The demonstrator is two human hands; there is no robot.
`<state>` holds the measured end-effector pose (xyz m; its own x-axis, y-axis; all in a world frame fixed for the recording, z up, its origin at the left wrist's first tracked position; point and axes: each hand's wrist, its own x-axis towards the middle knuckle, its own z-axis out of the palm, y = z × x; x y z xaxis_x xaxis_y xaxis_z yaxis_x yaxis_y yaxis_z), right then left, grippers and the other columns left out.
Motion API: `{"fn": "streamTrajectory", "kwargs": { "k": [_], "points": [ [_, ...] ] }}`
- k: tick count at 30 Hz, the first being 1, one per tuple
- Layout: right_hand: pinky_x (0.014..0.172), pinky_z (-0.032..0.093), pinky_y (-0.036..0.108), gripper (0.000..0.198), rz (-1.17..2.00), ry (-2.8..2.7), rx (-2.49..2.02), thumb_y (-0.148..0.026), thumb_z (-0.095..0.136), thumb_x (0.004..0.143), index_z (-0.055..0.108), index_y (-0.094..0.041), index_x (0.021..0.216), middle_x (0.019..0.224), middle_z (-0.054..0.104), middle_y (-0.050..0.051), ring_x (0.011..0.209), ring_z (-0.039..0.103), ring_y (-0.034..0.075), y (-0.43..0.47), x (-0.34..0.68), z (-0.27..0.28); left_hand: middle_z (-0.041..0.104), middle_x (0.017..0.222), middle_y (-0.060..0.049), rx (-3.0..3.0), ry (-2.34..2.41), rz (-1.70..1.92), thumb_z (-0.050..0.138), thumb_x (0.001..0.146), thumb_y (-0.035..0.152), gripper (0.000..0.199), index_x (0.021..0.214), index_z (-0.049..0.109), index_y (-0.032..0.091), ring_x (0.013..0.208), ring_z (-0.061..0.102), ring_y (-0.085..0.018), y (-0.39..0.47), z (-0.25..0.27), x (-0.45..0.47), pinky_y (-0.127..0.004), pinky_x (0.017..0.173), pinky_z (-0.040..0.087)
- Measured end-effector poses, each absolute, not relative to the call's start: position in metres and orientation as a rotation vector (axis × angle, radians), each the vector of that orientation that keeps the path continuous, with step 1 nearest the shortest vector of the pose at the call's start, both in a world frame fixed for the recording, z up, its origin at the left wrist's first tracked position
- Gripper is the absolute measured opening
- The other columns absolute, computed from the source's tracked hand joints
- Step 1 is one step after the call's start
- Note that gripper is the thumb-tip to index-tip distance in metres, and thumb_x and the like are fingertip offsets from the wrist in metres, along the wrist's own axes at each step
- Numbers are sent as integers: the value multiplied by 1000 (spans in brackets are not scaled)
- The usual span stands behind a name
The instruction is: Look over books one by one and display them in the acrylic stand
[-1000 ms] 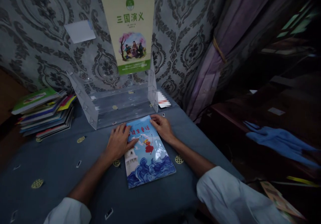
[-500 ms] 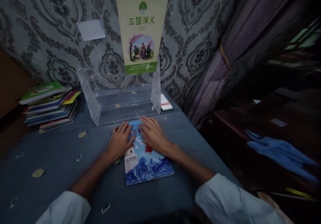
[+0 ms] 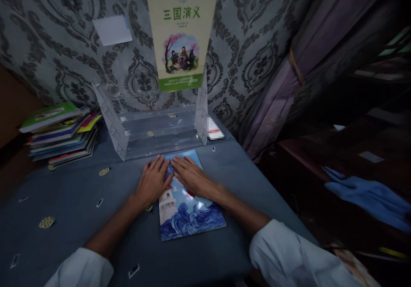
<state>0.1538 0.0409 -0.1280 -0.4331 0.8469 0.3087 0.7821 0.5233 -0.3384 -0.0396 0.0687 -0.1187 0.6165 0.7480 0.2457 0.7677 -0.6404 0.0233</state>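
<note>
A blue book (image 3: pixel 192 218) with painted waves and a white lighthouse on its cover lies on the cloth-covered table in front of me. My left hand (image 3: pixel 152 177) rests on its upper left edge, fingers stretched out. Flat across the upper cover lies my right hand (image 3: pixel 191 175), its fingers extended toward the left one and hiding part of the red title. Just beyond the book stands a clear tiered rack (image 3: pixel 157 143). A cream and green book (image 3: pixel 183 34) stands upright in the top of that rack.
To the left is a stack of books (image 3: pixel 61 135), a green one on top. Past the rack's right side lies a blurred white item (image 3: pixel 215 129). A tied purple curtain (image 3: pixel 276 103) hangs at the right, above a blue cloth (image 3: pixel 369 199). White paper (image 3: pixel 113 30) is on the patterned wall.
My right hand has slid left across the cover toward my left hand, uncovering the book's upper right corner. The view has shifted slightly; the left hand stays at the book's left edge.
</note>
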Motion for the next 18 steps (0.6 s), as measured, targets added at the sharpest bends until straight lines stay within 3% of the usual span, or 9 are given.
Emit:
{"fn": "streamTrajectory", "kwargs": {
  "k": [8, 18],
  "points": [
    [119, 34, 53, 47, 179, -2205, -1444, -35, 50, 100, 54, -15, 142, 148, 53, 19, 143, 45, 28, 41, 170, -129, 50, 151, -17, -2765, -1311, -368, 45, 101, 40, 47, 139, 56, 15, 143, 44, -32, 68, -116, -40, -51, 111, 42],
    [119, 34, 53, 46, 202, -2091, -1480, -36, 49, 100, 57, -12, 138, 147, 55, 19, 142, 46, 29, 45, 184, -139, 49, 152, -17, -2753, -1320, -341, 45, 101, 39, 47, 139, 55, 14, 143, 43, -32, 68, -116, -39, -52, 112, 40]
  ]
}}
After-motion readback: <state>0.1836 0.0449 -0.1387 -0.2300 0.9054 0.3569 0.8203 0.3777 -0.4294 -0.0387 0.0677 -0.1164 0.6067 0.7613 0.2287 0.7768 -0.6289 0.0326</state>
